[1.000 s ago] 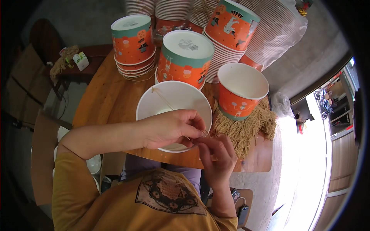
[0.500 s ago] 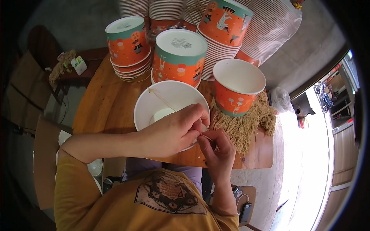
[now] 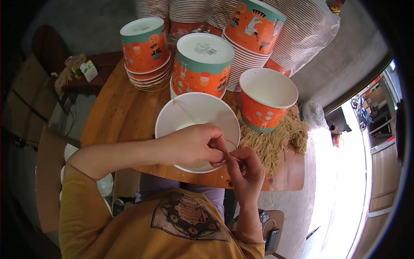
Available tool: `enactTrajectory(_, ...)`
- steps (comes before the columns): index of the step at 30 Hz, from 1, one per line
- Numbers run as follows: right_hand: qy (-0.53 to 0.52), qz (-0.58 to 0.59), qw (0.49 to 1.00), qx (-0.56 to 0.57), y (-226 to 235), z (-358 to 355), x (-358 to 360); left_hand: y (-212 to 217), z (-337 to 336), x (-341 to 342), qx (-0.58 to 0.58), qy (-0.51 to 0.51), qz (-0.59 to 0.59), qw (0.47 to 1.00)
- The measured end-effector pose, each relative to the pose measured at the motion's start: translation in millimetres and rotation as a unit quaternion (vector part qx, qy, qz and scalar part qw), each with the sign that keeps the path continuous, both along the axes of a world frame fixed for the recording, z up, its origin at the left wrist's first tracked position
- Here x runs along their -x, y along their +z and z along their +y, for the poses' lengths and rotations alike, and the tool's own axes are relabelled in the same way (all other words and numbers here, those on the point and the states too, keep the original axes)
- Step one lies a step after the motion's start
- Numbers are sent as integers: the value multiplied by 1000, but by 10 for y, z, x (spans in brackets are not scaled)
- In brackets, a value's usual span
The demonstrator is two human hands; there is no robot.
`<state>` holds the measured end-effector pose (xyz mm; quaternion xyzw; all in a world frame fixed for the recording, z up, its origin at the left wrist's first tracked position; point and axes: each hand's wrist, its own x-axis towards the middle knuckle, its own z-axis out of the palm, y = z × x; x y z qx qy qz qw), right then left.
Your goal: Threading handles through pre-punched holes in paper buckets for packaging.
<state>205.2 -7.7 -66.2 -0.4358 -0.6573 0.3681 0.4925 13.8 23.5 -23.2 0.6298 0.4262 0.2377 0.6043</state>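
A white-lined paper bucket (image 3: 166, 125) stands mouth up at the table's front edge, close to my body. A thin tan string (image 3: 186, 113) runs from its far rim down inside it, toward my hands. My left hand (image 3: 196, 144) reaches across the opening, its thumb and fingers pinched on the string. My right hand (image 3: 248, 172) meets it at the bucket's right rim, also pinching the string, with a short end showing between the fingers. The fingertips of both hands nearly touch. What exactly the string does between them is too small to make out.
A bundle of tan strings (image 3: 276, 144) lies at the right under an upright orange bucket (image 3: 263, 110). Upside-down orange buckets (image 3: 200, 71) stand stacked behind, with plastic-wrapped stacks (image 3: 302, 32) farther back. An open cardboard box (image 3: 47, 185) is on the left; a phone (image 3: 272, 239) lies lower right.
My left hand has shifted slightly down and right, its fingers drawn in closer to the right hand's. The bucket has moved a little right in the picture. Both hands keep hold of the string.
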Motion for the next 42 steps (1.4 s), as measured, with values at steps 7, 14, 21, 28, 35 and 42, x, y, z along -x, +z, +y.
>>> enactTrajectory(7,-20,-42,999,-22,43,-20,-19,-34,-83,-55,-301,-3,50,952)
enactTrajectory(14,-95,-149,971,-161,-41,-30,27,-127,-144,-114,-522,29,142,840)
enactTrajectory(21,-100,-208,934,-272,-82,-50,33,-37,-190,-85,-311,37,66,947)
enactTrajectory(28,-93,-198,936,-275,-74,-52,54,-120,-157,-82,-302,47,11,952)
enactTrajectory(35,-94,-87,985,-117,-44,-44,75,-100,-164,-119,-238,57,-35,969)
enactTrajectory(42,-69,-6,997,-25,-101,-49,31,-125,-132,-118,-203,50,-65,976)
